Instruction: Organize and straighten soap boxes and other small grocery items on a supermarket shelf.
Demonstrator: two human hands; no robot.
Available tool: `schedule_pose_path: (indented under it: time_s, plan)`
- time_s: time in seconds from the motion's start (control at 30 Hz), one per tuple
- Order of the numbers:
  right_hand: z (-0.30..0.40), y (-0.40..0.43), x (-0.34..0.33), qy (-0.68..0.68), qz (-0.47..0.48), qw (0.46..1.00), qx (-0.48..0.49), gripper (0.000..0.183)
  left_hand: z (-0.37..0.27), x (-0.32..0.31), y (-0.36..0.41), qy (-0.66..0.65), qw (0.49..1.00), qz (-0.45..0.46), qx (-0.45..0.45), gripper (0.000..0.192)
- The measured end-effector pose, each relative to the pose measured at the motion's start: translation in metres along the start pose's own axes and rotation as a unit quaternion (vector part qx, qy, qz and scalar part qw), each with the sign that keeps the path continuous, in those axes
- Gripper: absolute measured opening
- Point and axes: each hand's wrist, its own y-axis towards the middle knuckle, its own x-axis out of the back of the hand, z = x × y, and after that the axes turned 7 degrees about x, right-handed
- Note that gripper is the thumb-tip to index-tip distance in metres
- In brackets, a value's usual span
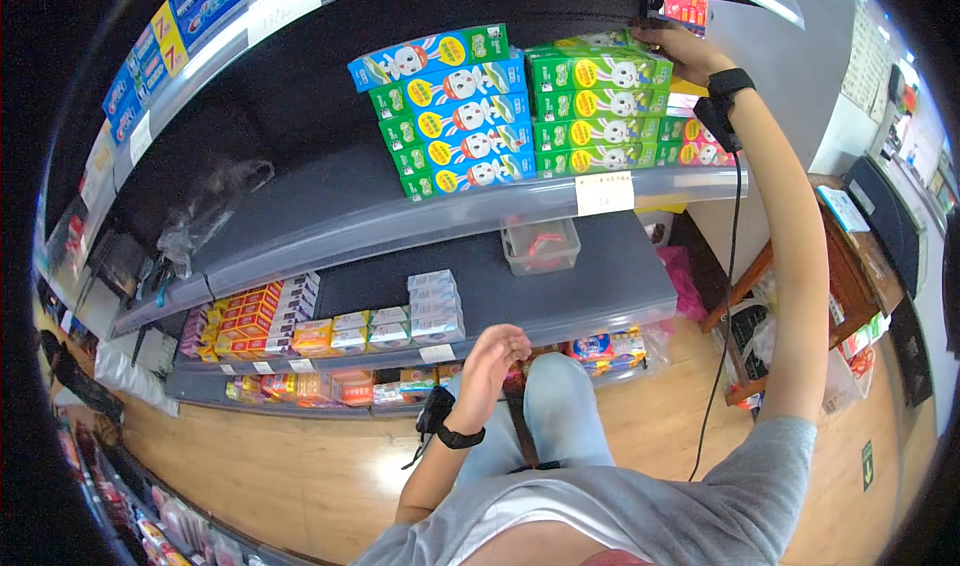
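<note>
My right hand (679, 50) reaches to the top back of a stack of green cartons (600, 108) printed with a cartoon rabbit. Its fingertips are at the far end of the uppermost green carton (596, 39), and whether they grip it is hard to see. Left of that pile stands a stack of blue-and-green rabbit cartons (469, 116), its top one set slightly askew. Pink-and-green cartons (697, 142) sit to the right, below my right wrist. My left hand (491, 367) hangs above my knee, fingers loosely bent, with nothing in it.
A clear plastic tub (540, 247) rests on the shelf below, near small soap-like boxes (375, 322). A crumpled plastic bag (199, 213) lies on the upper shelf's left. Toothpaste boxes (214, 11) line the top shelf. A black cable (724, 326) hangs from my right wrist. A wooden stand (832, 296) is at right.
</note>
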Motion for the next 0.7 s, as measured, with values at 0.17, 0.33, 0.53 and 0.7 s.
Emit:
schedule_pose_path:
  time_s: [0.17, 0.33, 0.53, 0.7]
  plan:
    - [-0.005, -0.001, -0.004, 0.016, -0.001, 1.0, -0.006, 0.028, 0.0, 0.001, -0.002, 0.0, 1.0, -0.004, -0.002, 0.029]
    - [-0.009, 0.01, 0.009, -0.01, 0.063, 0.998, -0.006, 0.016, 0.001, 0.0, 0.0, -0.003, 1.0, 0.012, -0.001, 0.028]
    - [-0.005, 0.01, 0.0, 0.01, 0.026, 0.998, -0.063, 0.012, 0.0, 0.005, -0.001, -0.005, 1.0, 0.007, -0.004, 0.028]
    - [-0.026, 0.029, 0.016, 0.056, 0.018, 0.998, -0.022, 0.011, 0.0, 0.003, -0.001, -0.018, 1.0, 0.0, -0.001, 0.027]
